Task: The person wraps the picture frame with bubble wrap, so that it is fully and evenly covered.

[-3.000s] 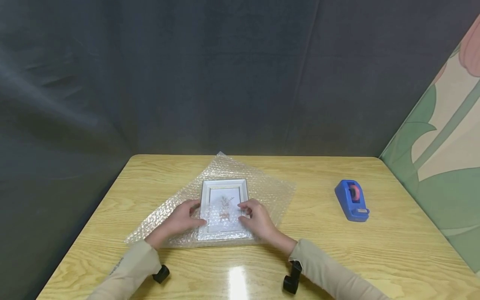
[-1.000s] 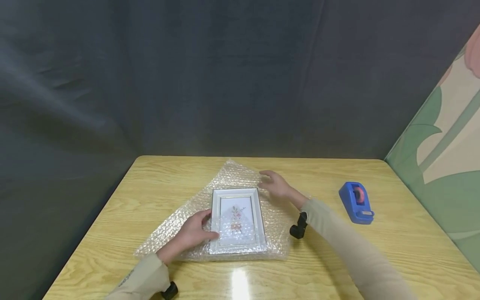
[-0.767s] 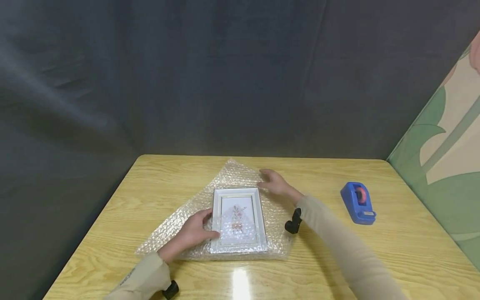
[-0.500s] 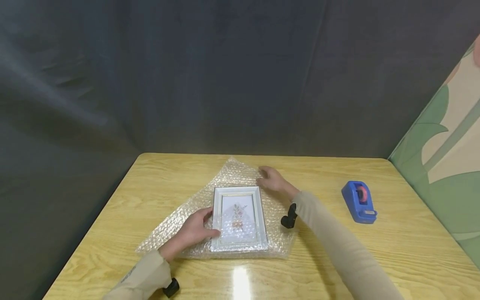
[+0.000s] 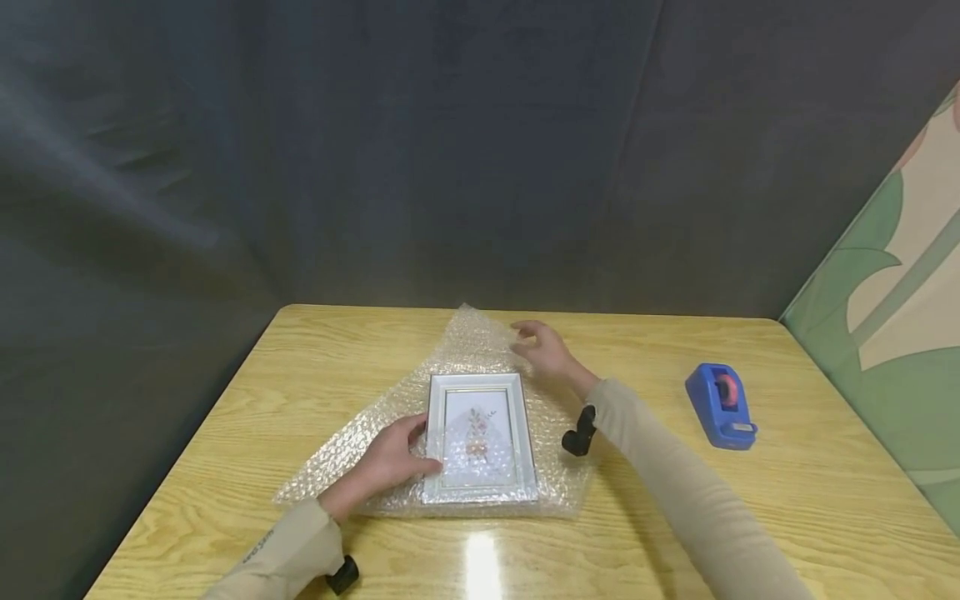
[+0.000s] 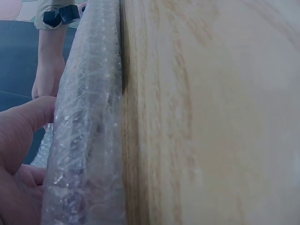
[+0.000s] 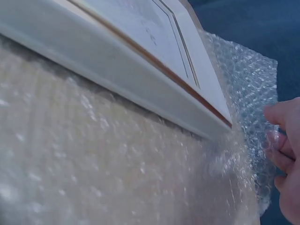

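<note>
A white picture frame [image 5: 480,382] with a floral print lies face up on a sheet of bubble wrap [image 5: 352,450], and a clear flap of the wrap covers its lower part. My left hand [image 5: 388,457] holds the frame's left side, thumb on the front and fingers along the edge. In the left wrist view the wrapped near edge [image 6: 89,122] runs beside that thumb. Behind the frame's far right corner, my right hand [image 5: 549,350] pinches the back right edge of the wrap. The right wrist view shows its fingertips [image 7: 274,115] on the wrap's lifted edge [image 7: 248,75].
A blue tape dispenser [image 5: 722,408] with a pink roll stands on the right of the wooden table [image 5: 637,350]. Dark cloth [image 5: 465,150] hangs behind the table and at its left. A floral panel [image 5: 907,333] borders the right side.
My right hand has left the frame's right side and gone to the wrap's back right edge, lifting it slightly just now. My left hand keeps its hold on the frame.
</note>
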### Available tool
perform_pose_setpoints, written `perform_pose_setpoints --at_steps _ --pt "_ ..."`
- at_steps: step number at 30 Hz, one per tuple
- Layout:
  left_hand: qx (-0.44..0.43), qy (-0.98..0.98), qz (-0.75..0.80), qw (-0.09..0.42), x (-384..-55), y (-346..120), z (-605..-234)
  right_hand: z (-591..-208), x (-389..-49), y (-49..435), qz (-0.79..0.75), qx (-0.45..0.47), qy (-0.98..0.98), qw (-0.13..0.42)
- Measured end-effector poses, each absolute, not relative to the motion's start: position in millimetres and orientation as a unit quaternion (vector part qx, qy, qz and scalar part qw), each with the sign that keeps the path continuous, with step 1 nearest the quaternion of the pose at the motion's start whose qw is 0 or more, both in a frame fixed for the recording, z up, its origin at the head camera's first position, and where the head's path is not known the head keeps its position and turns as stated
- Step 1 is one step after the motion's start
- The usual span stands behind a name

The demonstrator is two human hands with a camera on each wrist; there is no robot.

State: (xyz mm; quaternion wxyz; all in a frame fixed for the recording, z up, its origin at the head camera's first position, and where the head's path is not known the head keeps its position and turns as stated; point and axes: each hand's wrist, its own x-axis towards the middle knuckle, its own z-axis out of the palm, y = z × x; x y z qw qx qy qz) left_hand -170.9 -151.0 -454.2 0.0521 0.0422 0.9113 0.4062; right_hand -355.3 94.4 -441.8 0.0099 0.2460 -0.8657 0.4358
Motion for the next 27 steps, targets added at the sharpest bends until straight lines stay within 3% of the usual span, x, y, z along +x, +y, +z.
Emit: perform_pose_setpoints --at_steps 20,27 --pt "0.035 0.912 0.406 0.052 -171 -151 -457 -430 -315 69 0.476 0.359 -0.801 0.052" --pt "0.025 0.914 0.403 0.046 -169 -152 -454 -407 -282 79 0.466 0.386 -0.796 -0.027"
